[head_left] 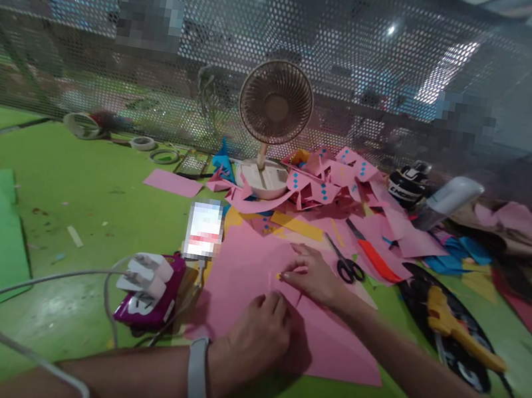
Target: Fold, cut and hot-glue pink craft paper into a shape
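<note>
Head view: on the green desk (108, 207), pink paper (244, 256) is spread under both hands, and a tiny yellow bit (278, 276) is seen at the fingertips of the right hand (311, 277), with the left hand (260, 326) set a little farther from it, on the near side. The right fingers are bent close together, but whether the bit is pinched, or how its long side is turned, cannot be told. The left fingers are curled in, and anything held there is hidden.
</note>
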Tool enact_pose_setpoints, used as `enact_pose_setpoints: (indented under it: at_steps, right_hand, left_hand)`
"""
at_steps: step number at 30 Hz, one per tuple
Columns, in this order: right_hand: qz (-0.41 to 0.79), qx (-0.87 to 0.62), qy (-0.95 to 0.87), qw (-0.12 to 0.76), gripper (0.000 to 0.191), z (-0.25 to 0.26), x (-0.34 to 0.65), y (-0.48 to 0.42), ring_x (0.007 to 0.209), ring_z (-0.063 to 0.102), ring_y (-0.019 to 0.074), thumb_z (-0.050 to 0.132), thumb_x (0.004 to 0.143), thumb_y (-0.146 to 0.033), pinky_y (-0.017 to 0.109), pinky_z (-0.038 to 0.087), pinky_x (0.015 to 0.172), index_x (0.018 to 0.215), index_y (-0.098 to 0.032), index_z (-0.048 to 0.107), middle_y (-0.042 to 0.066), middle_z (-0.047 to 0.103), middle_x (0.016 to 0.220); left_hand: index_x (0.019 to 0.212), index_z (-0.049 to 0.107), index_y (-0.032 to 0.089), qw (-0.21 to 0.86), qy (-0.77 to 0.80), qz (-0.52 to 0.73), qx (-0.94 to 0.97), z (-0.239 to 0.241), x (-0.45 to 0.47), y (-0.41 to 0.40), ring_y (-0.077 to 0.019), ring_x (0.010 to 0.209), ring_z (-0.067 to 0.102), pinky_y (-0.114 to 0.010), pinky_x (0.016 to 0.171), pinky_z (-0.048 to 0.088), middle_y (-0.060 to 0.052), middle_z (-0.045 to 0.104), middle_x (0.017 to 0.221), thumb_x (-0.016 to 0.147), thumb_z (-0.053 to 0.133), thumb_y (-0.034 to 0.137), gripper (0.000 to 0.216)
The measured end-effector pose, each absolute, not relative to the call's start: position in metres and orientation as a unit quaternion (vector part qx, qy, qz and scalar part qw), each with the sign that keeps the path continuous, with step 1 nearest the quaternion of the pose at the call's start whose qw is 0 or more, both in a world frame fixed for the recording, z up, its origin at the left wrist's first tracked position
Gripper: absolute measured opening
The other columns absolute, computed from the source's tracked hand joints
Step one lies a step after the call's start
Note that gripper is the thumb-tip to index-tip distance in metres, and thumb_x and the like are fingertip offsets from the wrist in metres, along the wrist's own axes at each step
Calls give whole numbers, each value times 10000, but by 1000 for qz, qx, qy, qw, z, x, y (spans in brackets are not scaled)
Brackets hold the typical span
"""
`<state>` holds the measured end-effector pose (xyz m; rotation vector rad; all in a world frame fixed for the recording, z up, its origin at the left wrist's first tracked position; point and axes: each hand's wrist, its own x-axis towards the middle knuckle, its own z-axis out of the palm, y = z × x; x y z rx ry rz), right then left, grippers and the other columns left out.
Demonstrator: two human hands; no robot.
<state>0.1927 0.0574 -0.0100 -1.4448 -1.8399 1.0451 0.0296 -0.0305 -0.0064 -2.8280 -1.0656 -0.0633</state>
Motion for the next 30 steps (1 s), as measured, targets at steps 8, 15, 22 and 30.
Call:
enact_pose_setpoints:
  at_steps: [8, 15, 22, 30]
  right_hand:
    - [352, -536, -717, 272, 56, -9, 192, 58, 1335, 382, 322, 770, 660, -239, 491, 289, 1094, 696, -206, 741, 113, 488, 1419]
    - [298, -546, -752, 221, 74, -4, 190, 56, 1345, 379, 319, 733, 711, -242, 482, 307, 1092, 753, -183, 747, 136, 469, 1435]
    - [294, -555, -749, 211, 84, -9, 190, 58, 1332, 412, 306, 708, 725, -247, 463, 385, 1043, 784, -198, 740, 121, 477, 1430]
    - [258, -547, -773, 191, 91, 0, 187, 57, 1310, 443, 297, 692, 742, -244, 449, 391, 1038, 796, -199, 751, 134, 499, 1408]
  left_hand:
    - [1034, 643, 31, 70, -352, -10, -933, -3, 30, -31, -262, 826, 558, -335, 596, 451, -190, 644, 932, 894, 505, 145, 227]
    - [998, 645, 45, 77, -351, -8, -933, -4, 30, -31, -247, 831, 559, -323, 609, 461, -175, 641, 931, 904, 550, 186, 194]
    - [1012, 642, 43, 73, -349, 6, -934, -1, 30, -31, -257, 848, 560, -341, 612, 470, -180, 640, 957, 914, 534, 181, 201]
    - [1052, 634, 31, 69, -349, 23, -934, 2, 30, -31, -259, 865, 565, -345, 629, 482, -181, 642, 948, 919, 531, 176, 222]
